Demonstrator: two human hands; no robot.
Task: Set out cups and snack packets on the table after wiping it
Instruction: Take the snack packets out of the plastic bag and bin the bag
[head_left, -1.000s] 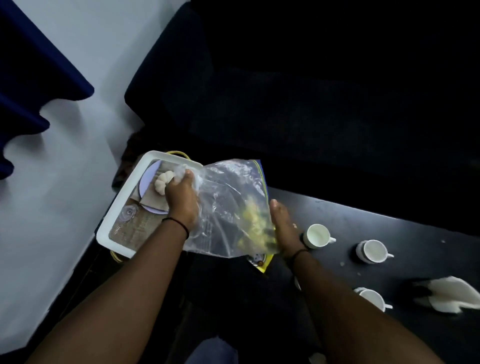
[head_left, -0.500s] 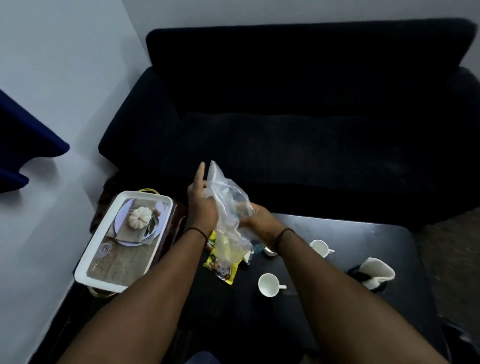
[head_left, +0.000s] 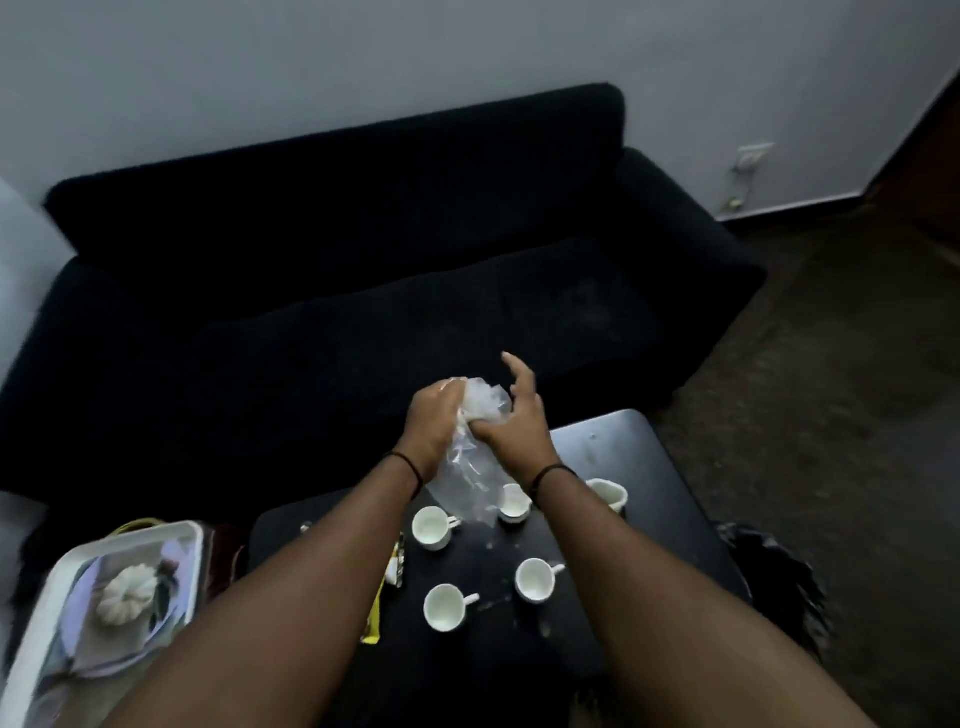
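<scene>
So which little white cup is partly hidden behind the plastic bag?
The far cup by the right wrist; the plastic bag overlaps it. The other three cups stand fully in view.

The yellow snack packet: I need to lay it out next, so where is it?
In the head view the yellow snack packet lies on the black table, left of the white cups, mostly hidden under the left forearm.

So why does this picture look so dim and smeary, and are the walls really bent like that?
Head view: the room light is low, so the black sofa and table lose detail; the white tray at lower left is smeared by motion; the wide lens bows the wall edges; the cups stay fairly crisp.
</scene>
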